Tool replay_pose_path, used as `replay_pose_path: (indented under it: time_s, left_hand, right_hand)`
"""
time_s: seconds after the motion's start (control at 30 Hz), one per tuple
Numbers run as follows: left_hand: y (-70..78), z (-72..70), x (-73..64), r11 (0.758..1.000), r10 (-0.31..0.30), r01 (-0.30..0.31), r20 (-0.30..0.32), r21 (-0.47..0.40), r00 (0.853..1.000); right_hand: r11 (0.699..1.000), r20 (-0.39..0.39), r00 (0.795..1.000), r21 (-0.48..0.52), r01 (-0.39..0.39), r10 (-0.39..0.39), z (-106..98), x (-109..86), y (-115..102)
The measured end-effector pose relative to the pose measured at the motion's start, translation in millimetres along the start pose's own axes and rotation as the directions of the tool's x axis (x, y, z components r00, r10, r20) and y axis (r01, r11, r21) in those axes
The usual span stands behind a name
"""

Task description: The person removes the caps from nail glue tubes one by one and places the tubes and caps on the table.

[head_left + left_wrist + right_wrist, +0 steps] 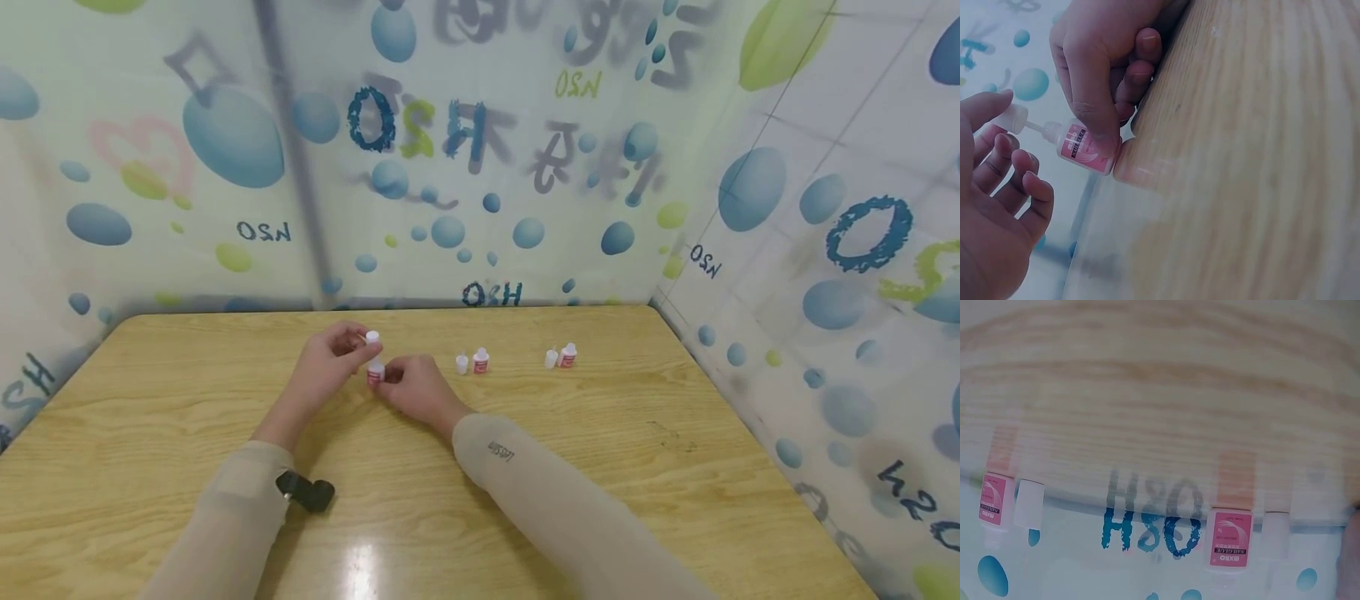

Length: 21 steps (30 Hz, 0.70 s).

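A small nail glue bottle (375,377) with a pink label stands on the table toward the back left. My right hand (420,387) grips it low down, thumb across the label in the left wrist view. Above it, my left hand (326,362) pinches a white cap (1013,119) between thumb and index finger, its other fingers loosely bent. A thin stem (1035,127) runs from the cap to the white neck of the bottle. The right wrist view shows only a sliver of a hand at its right edge.
To the right stand two more uncapped nail glue bottles, a nearer one (481,362) and a farther one (567,357). Each has a white cap beside it on its left, one cap (462,364) and another (551,358). Patterned sheeting (450,225) rises behind the wooden table (525,467).
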<state>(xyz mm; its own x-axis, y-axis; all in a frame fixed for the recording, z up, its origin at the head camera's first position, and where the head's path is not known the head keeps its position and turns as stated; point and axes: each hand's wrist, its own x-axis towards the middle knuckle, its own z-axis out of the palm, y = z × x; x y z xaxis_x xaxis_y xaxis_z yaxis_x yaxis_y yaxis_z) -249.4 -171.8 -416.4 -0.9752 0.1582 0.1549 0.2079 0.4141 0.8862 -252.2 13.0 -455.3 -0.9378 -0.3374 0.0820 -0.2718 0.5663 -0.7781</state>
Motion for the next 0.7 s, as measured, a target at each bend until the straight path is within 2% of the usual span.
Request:
replay_pose_path:
  time_s: [0.23, 0.5, 0.7]
  left_hand:
    - [0.8, -4.5, 0.1, 1.000, -0.005, 0.005, -0.019, 0.010, 1.000]
    - [0.3, -6.1, 2.9, 1.000, -0.014, 0.015, -0.012, 0.006, 1.000]
    - [-2.8, -5.7, 3.8, 1.000, 0.004, -0.004, -0.015, -0.001, 1.000]
  right_hand:
    - [1.000, 0.001, 1.000, 0.005, -0.005, 0.005, 1.1, 1.2, 1.1]
    - [1.000, -0.002, 1.000, -0.008, -0.003, 0.003, 1.4, 1.8, 1.2]
    - [1.000, -0.005, 1.000, 0.000, 0.000, 0.000, 1.1, 1.1, 0.6]
